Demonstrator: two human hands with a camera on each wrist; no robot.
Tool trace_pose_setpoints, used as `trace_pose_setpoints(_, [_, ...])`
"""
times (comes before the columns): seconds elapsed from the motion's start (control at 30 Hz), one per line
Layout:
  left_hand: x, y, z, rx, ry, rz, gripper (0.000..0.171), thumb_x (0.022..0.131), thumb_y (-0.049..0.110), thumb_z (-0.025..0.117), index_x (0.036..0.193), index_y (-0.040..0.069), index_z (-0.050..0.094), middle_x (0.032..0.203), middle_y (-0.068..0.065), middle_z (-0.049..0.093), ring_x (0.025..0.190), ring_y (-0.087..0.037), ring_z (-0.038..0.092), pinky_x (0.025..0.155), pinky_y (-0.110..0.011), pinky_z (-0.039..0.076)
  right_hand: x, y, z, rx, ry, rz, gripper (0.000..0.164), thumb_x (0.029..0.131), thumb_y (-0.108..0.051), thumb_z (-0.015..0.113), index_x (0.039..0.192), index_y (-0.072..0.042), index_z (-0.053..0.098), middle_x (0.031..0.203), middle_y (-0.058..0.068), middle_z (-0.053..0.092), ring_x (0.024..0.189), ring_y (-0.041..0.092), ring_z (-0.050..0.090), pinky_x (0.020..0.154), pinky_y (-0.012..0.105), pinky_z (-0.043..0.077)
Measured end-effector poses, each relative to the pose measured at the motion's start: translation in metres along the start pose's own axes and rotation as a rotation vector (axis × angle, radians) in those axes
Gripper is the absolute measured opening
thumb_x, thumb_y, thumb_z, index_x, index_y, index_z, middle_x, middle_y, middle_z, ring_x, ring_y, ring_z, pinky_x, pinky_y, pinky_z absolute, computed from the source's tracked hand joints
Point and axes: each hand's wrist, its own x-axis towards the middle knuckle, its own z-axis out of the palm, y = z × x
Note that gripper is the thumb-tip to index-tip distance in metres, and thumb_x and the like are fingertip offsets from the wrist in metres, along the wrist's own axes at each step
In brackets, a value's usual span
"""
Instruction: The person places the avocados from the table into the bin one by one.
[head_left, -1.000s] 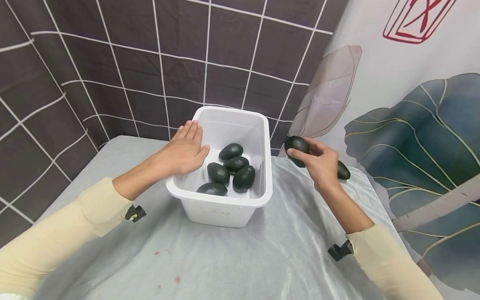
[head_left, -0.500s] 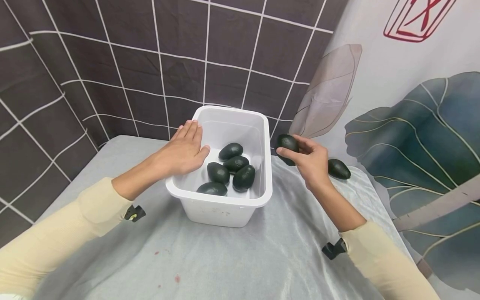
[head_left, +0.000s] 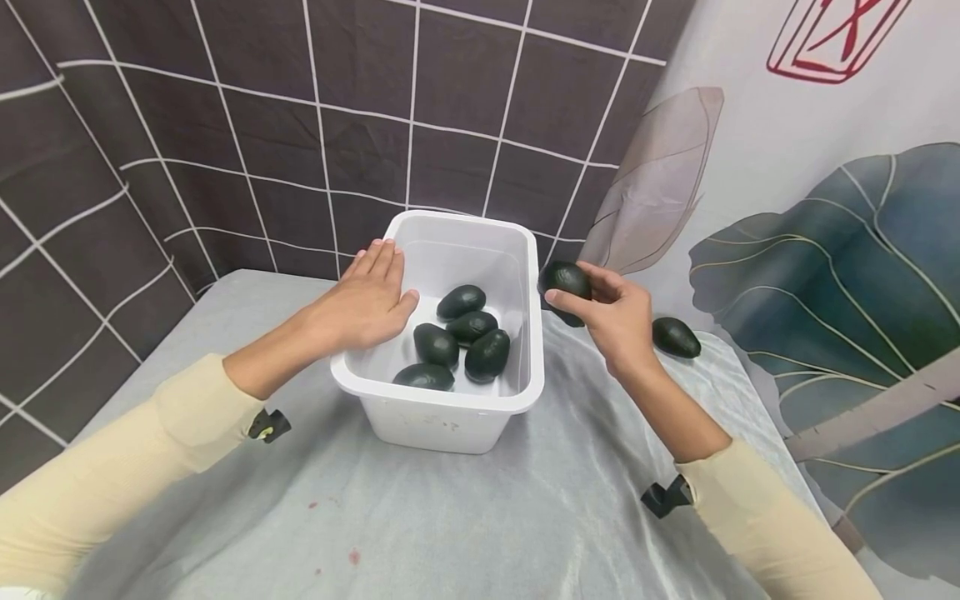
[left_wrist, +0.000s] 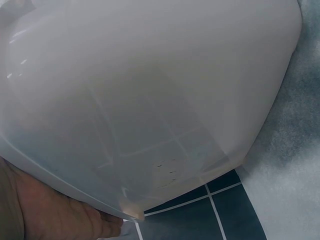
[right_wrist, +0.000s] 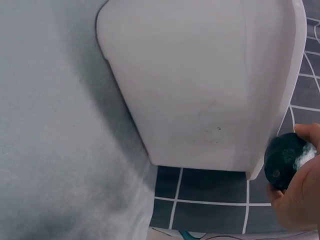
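A white plastic tub (head_left: pixel 431 425) stands on the cloth-covered table with several dark green avocados (head_left: pixel 487 357) on its floor. My left hand (head_left: pixel 367 304) rests flat on the tub's left rim, fingers straight; in the left wrist view that hand (left_wrist: pixel 65 215) lies along the rim. My right hand (head_left: pixel 618 321) holds another avocado (head_left: pixel 564 287) between thumb and fingers, right at the tub's right rim. The right wrist view has the held avocado (right_wrist: pixel 282 162) beside the tub wall (right_wrist: pixel 190 100). A loose avocado (head_left: pixel 677 337) lies on the table, right of my right hand.
Grey cloth (head_left: pixel 450 533) covers the table. Behind the tub hangs a dark curtain with white grid lines (head_left: pixel 360 150). At the right is a white hanging with a large leaf print (head_left: pixel 885 267), close to the table's right edge.
My right hand has carried the held avocado left, up to the tub's right rim, leaving the loose avocado fully visible. My left hand and the avocados in the tub have stayed put.
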Motion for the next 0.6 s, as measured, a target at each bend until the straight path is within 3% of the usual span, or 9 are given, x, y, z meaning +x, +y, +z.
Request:
trace_pose_setpoints(0.43, [0.000,0.000,0.000,-0.001,0.002,0.000,0.079,0.118,0.036,0.028,0.173,-0.017,0.008,0.185,-0.036,-0.003,0.177,-0.050,-0.006,0.145,-0.061,0.000,-0.008,-0.017,0.006,0.023,-0.061,-0.093,0.065,0.084,-0.018,0.100,0.145,-0.013,0.078,0.129,0.002,0.080,0.107,0.006,0.076,0.089,0.014,0.061])
trace_pose_setpoints(0.6, [0.000,0.000,0.000,-0.006,-0.003,0.001,0.079,0.118,0.036,0.029,0.173,-0.016,0.008,0.185,-0.036,-0.004,0.177,-0.050,-0.007,0.145,-0.061,-0.001,-0.012,-0.022,0.013,0.021,-0.108,-0.151,0.065,0.084,-0.017,0.100,0.145,-0.012,0.078,0.135,0.009,0.082,0.110,0.006,0.078,0.096,0.016,0.062])
